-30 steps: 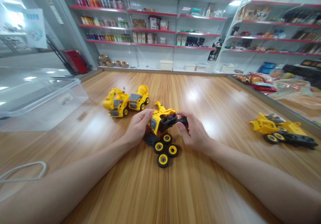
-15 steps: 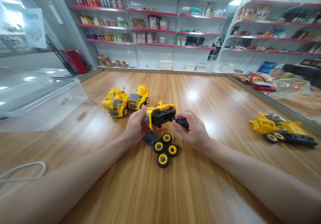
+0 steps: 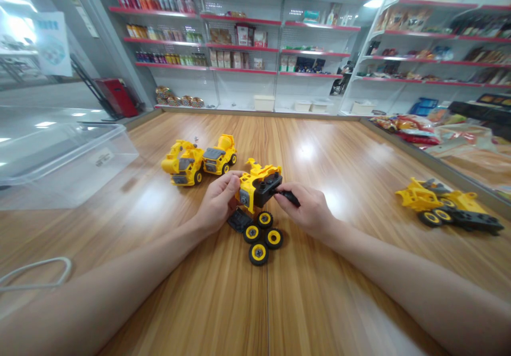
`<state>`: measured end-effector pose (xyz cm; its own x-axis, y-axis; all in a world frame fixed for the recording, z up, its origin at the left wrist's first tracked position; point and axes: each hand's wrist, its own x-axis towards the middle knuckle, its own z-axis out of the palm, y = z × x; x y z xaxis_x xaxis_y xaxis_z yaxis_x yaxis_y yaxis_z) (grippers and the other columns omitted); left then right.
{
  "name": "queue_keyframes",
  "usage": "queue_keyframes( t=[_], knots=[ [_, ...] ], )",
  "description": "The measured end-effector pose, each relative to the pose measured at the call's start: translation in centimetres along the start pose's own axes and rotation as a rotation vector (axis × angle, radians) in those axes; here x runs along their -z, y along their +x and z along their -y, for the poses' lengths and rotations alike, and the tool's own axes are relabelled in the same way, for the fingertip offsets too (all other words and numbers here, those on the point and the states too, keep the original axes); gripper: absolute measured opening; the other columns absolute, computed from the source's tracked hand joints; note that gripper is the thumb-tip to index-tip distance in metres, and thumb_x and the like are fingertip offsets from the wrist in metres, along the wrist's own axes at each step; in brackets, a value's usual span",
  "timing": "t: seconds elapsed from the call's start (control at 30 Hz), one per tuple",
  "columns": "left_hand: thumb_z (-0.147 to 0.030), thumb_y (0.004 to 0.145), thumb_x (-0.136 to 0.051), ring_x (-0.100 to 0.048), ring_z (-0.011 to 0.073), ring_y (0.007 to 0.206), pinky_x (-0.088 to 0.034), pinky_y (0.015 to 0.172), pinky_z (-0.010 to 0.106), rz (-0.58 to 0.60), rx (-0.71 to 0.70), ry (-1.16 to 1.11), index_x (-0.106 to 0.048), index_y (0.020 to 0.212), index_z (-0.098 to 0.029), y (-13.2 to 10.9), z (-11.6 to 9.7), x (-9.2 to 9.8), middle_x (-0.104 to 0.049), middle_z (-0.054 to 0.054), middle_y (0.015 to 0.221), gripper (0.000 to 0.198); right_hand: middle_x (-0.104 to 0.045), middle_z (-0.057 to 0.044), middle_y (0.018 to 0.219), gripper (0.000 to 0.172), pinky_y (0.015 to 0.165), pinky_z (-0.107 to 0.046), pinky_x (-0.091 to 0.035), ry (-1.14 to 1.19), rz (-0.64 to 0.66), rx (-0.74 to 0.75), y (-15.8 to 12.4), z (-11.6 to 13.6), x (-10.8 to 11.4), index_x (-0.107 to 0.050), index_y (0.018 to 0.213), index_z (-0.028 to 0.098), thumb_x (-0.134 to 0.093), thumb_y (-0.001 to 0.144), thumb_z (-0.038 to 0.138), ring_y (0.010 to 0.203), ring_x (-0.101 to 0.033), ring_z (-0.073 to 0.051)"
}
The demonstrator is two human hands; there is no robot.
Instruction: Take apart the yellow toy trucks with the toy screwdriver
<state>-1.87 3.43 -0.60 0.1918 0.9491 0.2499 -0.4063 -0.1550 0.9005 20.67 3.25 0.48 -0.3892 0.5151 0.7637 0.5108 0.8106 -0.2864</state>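
My left hand [image 3: 219,200] grips the yellow cab end of a toy truck [image 3: 249,185], tilted so its black underside faces right. In my right hand [image 3: 306,207] is a black-handled screwdriver [image 3: 290,196], its front end against the black chassis [image 3: 268,188]; the tip itself is hidden. Just below the truck several loose toy wheels [image 3: 258,253] with yellow hubs lie on the table. Beside them, under my left hand, rests a dark grey plastic part [image 3: 239,220].
Left of centre stand a yellow toy excavator [image 3: 182,163] and a toy mixer truck [image 3: 220,154]. Farther right lies another yellow toy vehicle [image 3: 423,199], partly in pieces. A clear plastic bin [image 3: 75,159] and a white cable loop [image 3: 59,263] are at the left.
The toy truck has been turned in my left hand, so its cab front shows more and its black underside points further right. The screwdriver stays at the chassis.
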Motion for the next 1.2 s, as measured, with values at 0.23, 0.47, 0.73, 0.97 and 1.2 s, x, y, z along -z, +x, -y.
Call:
queue_keyframes(
  t=[0.23, 0.47, 0.73, 0.97, 1.2],
  knots=[
    [-0.037, 0.091, -0.060, -0.062, 0.0214, 0.101, -0.053, 0.082, 0.030, 0.188, -0.202, 0.293, -0.054, 0.118, -0.019, -0.8, -0.3, -0.3, -0.060, 0.010, 0.114, 0.033, -0.070, -0.004, 0.087, 0.009, 0.065, -0.026, -0.051, 0.114, 0.083, -0.174, 0.1, -0.4, 0.1, -0.059, 0.100, 0.020, -0.052, 0.095, 0.024, 0.073, -0.065, -0.015],
    [-0.035, 0.091, -0.055, -0.049, 0.0246, 0.110, -0.046, 0.092, 0.034, 0.233, -0.341, 0.477, -0.054, 0.120, -0.020, -1.1, -0.5, -0.4, -0.045, 0.011, 0.120, 0.032, -0.063, -0.003, 0.083, 0.009, 0.061, -0.027, -0.047, 0.175, 0.050, -0.168, -0.1, -0.9, 0.0, -0.061, 0.099, 0.021, -0.056, 0.094, 0.027, 0.068, -0.057, -0.014],
    [-0.026, 0.084, -0.067, -0.052, 0.0186, 0.095, -0.047, 0.082, 0.029, 0.243, -0.282, 0.630, -0.041, 0.117, -0.023, -1.5, -0.7, -0.7, -0.044, 0.008, 0.115, 0.042, -0.062, -0.006, 0.092, 0.012, 0.070, -0.029, -0.049, 0.170, 0.120, -0.136, 0.0, -0.8, 0.2, -0.058, 0.104, 0.020, -0.050, 0.098, 0.026, 0.080, -0.059, -0.016],
    [-0.024, 0.082, -0.068, -0.052, 0.0201, 0.101, -0.047, 0.084, 0.030, 0.237, -0.349, 0.619, -0.043, 0.113, -0.022, -1.2, -0.3, -0.8, -0.040, 0.009, 0.122, 0.040, -0.064, -0.007, 0.093, 0.015, 0.072, -0.032, -0.049, 0.115, 0.261, -0.158, -0.1, -0.7, 0.0, -0.054, 0.103, 0.019, -0.040, 0.099, 0.020, 0.082, -0.062, -0.019],
    [-0.024, 0.081, -0.069, -0.052, 0.0236, 0.108, -0.046, 0.090, 0.036, 0.244, -0.367, 0.679, -0.044, 0.112, -0.022, -1.3, -0.3, -0.5, -0.041, 0.012, 0.127, 0.040, -0.062, -0.005, 0.090, 0.007, 0.065, -0.029, -0.047, 0.105, 0.225, -0.132, -0.2, -0.7, -0.1, -0.051, 0.101, 0.021, -0.049, 0.095, 0.019, 0.076, -0.059, -0.017]
  ],
)
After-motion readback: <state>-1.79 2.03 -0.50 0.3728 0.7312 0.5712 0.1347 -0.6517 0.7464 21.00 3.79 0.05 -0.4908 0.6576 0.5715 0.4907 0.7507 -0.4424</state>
